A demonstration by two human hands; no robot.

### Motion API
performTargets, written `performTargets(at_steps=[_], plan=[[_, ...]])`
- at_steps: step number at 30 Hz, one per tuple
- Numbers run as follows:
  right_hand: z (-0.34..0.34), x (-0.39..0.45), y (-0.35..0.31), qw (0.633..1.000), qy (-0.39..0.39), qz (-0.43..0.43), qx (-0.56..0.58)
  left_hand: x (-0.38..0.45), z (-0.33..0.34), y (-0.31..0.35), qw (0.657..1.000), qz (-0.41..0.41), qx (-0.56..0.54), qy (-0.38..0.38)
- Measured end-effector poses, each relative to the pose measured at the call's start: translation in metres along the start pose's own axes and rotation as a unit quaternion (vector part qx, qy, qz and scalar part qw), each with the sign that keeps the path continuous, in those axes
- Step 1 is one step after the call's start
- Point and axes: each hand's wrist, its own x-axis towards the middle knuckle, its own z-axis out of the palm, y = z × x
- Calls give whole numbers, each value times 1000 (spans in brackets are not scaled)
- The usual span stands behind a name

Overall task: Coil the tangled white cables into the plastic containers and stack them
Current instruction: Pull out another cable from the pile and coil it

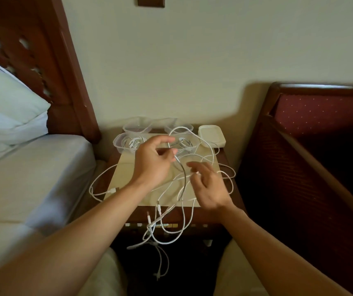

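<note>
While pinched: white cable [183, 178], left hand [153, 160]

Pillow [4, 99], bed [21, 178], chair [320, 116]

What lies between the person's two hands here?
Head view: a white cable hangs from the left hand and passes the right hand.

Four containers [126, 144] are set at the back of the tabletop [124, 167], with lids [211, 135] stacked to their right. Cables [182, 189] are spread in front and hang over the front edge. A bed [32, 178] is placed left
</note>
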Motion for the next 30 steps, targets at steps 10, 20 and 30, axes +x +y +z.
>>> performTargets(at_steps=[10, 20, 30], plan=[[-16, 22, -6, 931, 96, 150, 319, -56, 0, -60, 958, 3, 215, -188], [-30, 28, -20, 776, 239, 125, 571, -60, -12, -82, 889, 11, 399, -225], [-45, 42, -40, 710, 254, 112, 646, -65, -19, -78, 934, 32, 312, -169]])
